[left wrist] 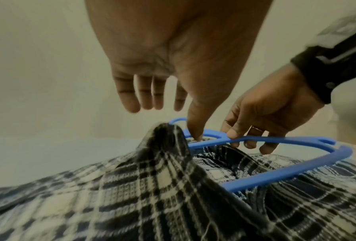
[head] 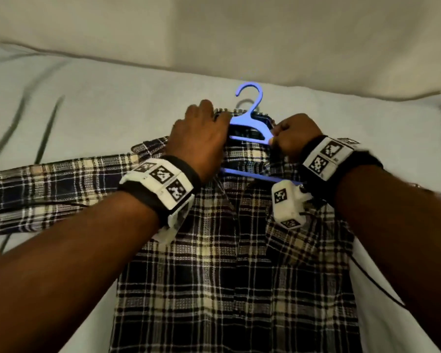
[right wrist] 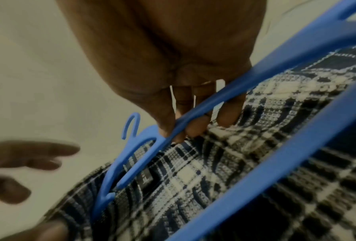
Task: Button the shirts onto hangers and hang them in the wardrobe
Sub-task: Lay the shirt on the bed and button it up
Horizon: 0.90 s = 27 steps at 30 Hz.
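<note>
A dark and cream plaid shirt [head: 214, 263] lies front-up on the bed, with one sleeve [head: 49, 184] stretched out to the left. A blue plastic hanger [head: 250, 115] lies at its collar, hook pointing away from me and left shoulder under the fabric. My left hand [head: 201, 133] hovers over the collar's left side. In the left wrist view its fingers [left wrist: 148, 97] hang straight and its thumb [left wrist: 194, 130] touches the hanger [left wrist: 275, 140] near the neck. My right hand [head: 290, 133] grips the hanger's right arm [right wrist: 193, 117], fingers curled round it.
The pale bedsheet [head: 87, 110] spreads all round the shirt, with dark streaks at the left. A beige wall or headboard [head: 239, 34] rises just behind the hook. A thin black cable [head: 374, 284] runs from my right wrist across the shirt's right edge.
</note>
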Tool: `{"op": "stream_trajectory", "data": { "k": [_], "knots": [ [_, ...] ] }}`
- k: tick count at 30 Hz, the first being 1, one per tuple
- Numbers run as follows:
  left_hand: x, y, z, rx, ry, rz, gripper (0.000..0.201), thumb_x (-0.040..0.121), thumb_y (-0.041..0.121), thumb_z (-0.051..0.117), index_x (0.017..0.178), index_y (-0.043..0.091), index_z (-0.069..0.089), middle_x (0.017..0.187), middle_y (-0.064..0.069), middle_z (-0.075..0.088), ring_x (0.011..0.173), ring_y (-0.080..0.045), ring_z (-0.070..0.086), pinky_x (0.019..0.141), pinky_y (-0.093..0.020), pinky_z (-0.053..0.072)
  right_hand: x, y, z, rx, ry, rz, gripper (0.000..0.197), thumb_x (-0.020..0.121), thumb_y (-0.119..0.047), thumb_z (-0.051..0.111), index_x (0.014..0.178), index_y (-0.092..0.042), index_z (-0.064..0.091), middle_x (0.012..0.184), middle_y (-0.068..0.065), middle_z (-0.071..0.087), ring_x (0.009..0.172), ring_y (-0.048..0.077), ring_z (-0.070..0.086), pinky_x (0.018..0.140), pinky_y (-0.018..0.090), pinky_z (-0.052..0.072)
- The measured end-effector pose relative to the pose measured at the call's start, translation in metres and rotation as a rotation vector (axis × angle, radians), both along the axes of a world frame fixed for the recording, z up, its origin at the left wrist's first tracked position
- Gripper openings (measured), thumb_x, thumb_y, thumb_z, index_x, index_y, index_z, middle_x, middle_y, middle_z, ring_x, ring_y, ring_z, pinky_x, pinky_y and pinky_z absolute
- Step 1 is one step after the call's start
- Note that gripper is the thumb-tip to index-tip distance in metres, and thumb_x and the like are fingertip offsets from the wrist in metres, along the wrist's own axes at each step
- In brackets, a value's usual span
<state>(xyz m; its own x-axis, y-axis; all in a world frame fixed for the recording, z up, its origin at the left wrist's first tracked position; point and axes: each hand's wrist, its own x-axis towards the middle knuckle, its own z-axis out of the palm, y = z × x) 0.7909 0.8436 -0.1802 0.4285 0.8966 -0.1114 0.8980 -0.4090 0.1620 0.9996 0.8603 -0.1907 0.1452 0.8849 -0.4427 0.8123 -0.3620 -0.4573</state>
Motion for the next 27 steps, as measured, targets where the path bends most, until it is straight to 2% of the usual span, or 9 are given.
{"op": "stream_trajectory", "data": {
  "k": [4,8,12,14,17,19,21,24,27],
  "knots": [
    [0.036,0.009,-0.010,-0.043,-0.147,-0.201,0.076,0.089,0.003,0.058,0.157,0.018,0.028,0.161,-0.009,0.032,0.122,-0.038,0.054,0.087,-0.052,0.052,0.010,-0.012,-0.001,0.015,0.143,-0.050,0.010,0.084,-0.001,0.071,0.089,0.008,0.072,0.073,0.020,0.068,0.065,0.025,0.062,0.067,0.042,0.058],
    [0.057,0.023,-0.018,-0.077,-0.019,-0.369,0.042,0.097,0.009,0.052,0.139,0.011,0.051,0.140,-0.014,0.048,0.104,-0.040,0.063,0.077,-0.049,0.051,0.025,-0.013,0.003,0.012,0.181,0.132,0.020,0.092,-0.008,0.066,0.072,-0.008,0.069,0.063,0.005,0.064,0.050,0.007,0.056,0.059,0.021,0.047],
    [0.062,0.031,-0.003,-0.037,0.043,-0.412,0.028,0.099,0.013,0.056,0.126,0.016,0.059,0.126,-0.011,0.051,0.093,-0.039,0.062,0.069,-0.046,0.046,0.043,-0.011,-0.001,-0.150,0.004,0.366,0.025,0.105,-0.020,0.047,0.104,-0.029,0.071,0.094,0.002,0.063,0.078,0.022,0.058,0.078,0.030,0.041],
    [0.059,0.034,0.005,-0.068,0.013,-0.409,0.026,0.097,0.012,0.057,0.122,0.019,0.061,0.115,-0.008,0.055,0.090,-0.036,0.062,0.068,-0.044,0.045,0.044,-0.015,-0.002,-0.285,-0.051,0.461,0.029,0.105,-0.029,0.049,0.097,-0.050,0.068,0.102,0.005,0.064,0.091,0.036,0.060,0.086,0.043,0.047],
    [0.059,0.038,0.011,-0.112,0.012,-0.417,0.020,0.099,0.014,0.057,0.116,0.022,0.062,0.097,0.001,0.053,0.085,-0.028,0.059,0.067,-0.038,0.039,0.044,-0.016,0.001,-0.419,-0.160,0.755,0.020,0.100,-0.039,0.056,0.091,-0.024,0.067,0.077,0.002,0.062,0.067,0.026,0.054,0.070,0.036,0.047],
    [0.058,0.042,0.017,-0.129,-0.004,-0.396,0.020,0.101,0.019,0.057,0.119,0.021,0.063,0.095,0.004,0.052,0.083,-0.023,0.054,0.069,-0.036,0.038,0.039,-0.016,0.007,-0.460,-0.252,0.784,0.015,0.104,-0.035,0.052,0.112,-0.023,0.058,0.088,0.001,0.065,0.069,0.017,0.057,0.073,0.032,0.045],
    [0.054,0.049,0.019,-0.135,-0.029,-0.369,0.020,0.102,0.022,0.055,0.120,0.021,0.064,0.095,0.005,0.054,0.083,-0.019,0.050,0.072,-0.035,0.036,0.045,-0.013,0.012,-0.433,-0.355,0.833,0.022,0.103,-0.043,0.050,0.093,-0.024,0.055,0.083,-0.003,0.064,0.064,0.010,0.056,0.069,0.030,0.045],
    [0.052,0.058,0.020,-0.115,-0.035,-0.351,0.018,0.103,0.026,0.055,0.117,0.022,0.065,0.090,0.006,0.053,0.082,-0.019,0.049,0.071,-0.033,0.035,0.057,-0.015,0.026,-0.430,-0.438,0.811,0.033,0.094,-0.059,0.057,0.085,-0.027,0.063,0.076,-0.003,0.066,0.068,0.018,0.063,0.068,0.032,0.050],
    [0.062,0.061,0.019,-0.154,0.027,-0.355,0.019,0.102,0.022,0.056,0.119,0.021,0.066,0.082,0.010,0.049,0.081,-0.020,0.048,0.070,-0.031,0.033,0.073,-0.023,0.035,-0.256,-0.475,0.838,0.014,0.097,-0.033,0.059,0.103,-0.022,0.067,0.086,0.001,0.068,0.078,0.026,0.064,0.070,0.036,0.053]
  ]
}}
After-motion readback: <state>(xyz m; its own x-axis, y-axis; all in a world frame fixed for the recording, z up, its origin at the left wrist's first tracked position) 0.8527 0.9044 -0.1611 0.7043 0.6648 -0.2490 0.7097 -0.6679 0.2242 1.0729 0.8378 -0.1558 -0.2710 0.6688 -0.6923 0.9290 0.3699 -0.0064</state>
